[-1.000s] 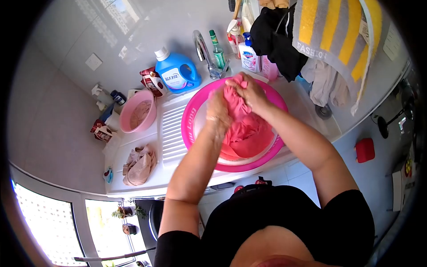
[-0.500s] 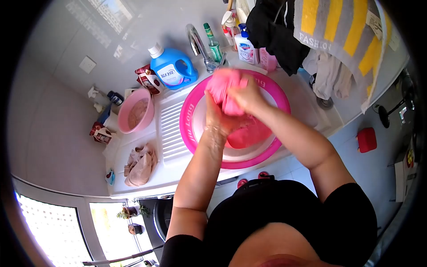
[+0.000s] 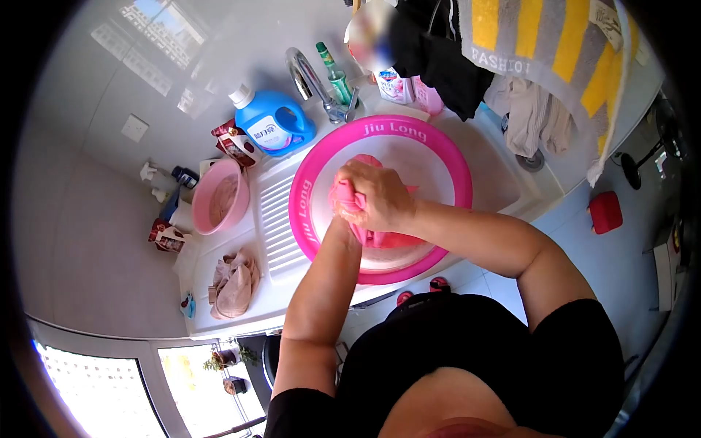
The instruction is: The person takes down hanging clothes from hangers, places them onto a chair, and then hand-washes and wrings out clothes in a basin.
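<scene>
Over the large pink-rimmed basin (image 3: 463, 175), my two hands hold a bunched wet pink cloth (image 3: 346, 196). My right hand (image 3: 384, 196) is closed around it from above, with its fingers wrapped over the folds. Below and to the left, my left hand (image 3: 353, 217) grips the cloth's lower part; its fingers are largely hidden by the cloth and my right hand. Part of the cloth hangs down toward the basin, where more pink fabric shows beneath my wrists.
Behind the basin stand a faucet (image 3: 314, 86), a green bottle (image 3: 335, 77) and a blue detergent jug (image 3: 272, 123). A small pink basin (image 3: 221, 197) holds fabric at left, near a crumpled beige garment (image 3: 235, 285). A striped towel (image 3: 540, 44) hangs at right.
The pink cloth has come down and nearer to me, from the basin's far rim to over its middle. My right hand has moved closer to my left and wrapped over the cloth.
</scene>
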`<act>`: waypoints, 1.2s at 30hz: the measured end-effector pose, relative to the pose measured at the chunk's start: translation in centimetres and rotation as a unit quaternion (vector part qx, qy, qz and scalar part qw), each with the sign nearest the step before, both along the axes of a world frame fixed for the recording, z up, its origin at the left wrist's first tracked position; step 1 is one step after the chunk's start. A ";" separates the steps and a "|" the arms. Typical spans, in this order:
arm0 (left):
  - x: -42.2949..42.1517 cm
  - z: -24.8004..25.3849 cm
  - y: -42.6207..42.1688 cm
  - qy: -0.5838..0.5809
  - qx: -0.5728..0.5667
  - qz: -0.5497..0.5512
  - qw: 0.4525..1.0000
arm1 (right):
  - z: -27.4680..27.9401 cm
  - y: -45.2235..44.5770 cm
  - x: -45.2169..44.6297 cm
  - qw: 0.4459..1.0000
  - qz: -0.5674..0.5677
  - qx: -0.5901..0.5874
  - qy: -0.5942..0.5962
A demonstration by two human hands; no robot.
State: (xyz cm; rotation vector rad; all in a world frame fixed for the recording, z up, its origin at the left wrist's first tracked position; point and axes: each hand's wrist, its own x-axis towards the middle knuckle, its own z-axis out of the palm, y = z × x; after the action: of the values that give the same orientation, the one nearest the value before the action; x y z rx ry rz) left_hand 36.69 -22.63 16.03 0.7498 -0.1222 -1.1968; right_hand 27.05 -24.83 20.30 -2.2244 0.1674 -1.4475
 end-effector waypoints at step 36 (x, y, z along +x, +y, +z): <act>0.5 -1.2 1.8 -0.059 -0.007 0.054 0.997 | -0.6 -3.2 1.7 0.994 -0.044 0.054 0.082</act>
State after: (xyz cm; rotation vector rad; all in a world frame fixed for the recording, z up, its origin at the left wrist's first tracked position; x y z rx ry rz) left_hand 37.22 -20.81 14.88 0.8059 -0.1856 -1.0486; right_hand 28.80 -28.04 19.74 -2.2703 0.3951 -1.2666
